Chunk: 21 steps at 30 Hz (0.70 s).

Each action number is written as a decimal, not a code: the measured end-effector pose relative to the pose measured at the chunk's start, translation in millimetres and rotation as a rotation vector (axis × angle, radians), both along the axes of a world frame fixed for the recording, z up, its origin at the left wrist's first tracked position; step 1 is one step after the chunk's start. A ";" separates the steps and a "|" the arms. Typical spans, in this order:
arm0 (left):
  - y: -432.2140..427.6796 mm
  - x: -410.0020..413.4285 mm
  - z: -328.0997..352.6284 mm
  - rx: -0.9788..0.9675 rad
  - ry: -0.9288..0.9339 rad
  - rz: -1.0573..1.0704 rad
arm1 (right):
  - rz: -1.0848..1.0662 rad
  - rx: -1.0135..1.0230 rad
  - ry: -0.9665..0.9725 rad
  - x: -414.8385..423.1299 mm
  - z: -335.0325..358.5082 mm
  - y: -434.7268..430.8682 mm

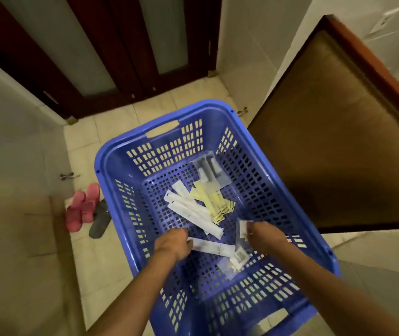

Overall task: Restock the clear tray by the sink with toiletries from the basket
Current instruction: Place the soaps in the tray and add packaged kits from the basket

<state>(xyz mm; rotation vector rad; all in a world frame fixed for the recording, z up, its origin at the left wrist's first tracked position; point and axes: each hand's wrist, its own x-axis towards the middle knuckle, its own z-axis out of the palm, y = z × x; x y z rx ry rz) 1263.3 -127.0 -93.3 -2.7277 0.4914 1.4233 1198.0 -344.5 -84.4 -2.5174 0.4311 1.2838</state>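
Note:
A blue plastic laundry basket (111,166) stands on the tiled floor below me. Inside lie several white sachets (188,209), yellow sachets (214,202) and a clear packet (209,169) at the far end. My left hand (173,241) is inside the basket and grips one end of a long white sachet (214,247). My right hand (265,235) holds small clear and white packets (242,230), with more clear packets (235,260) lying just under it. The clear tray and the sink are out of view.
Pink slippers (82,209) and a grey slipper (100,220) lie on the floor left of the basket. A dark wooden double door (111,52) stands ahead. A brown wood-framed panel (339,146) is close on the right. Pale tiled walls flank both sides.

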 end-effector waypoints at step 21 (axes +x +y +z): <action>-82.0 42.1 -166.3 -0.389 -0.121 0.504 | -0.233 0.138 -0.033 92.7 -198.4 -5.9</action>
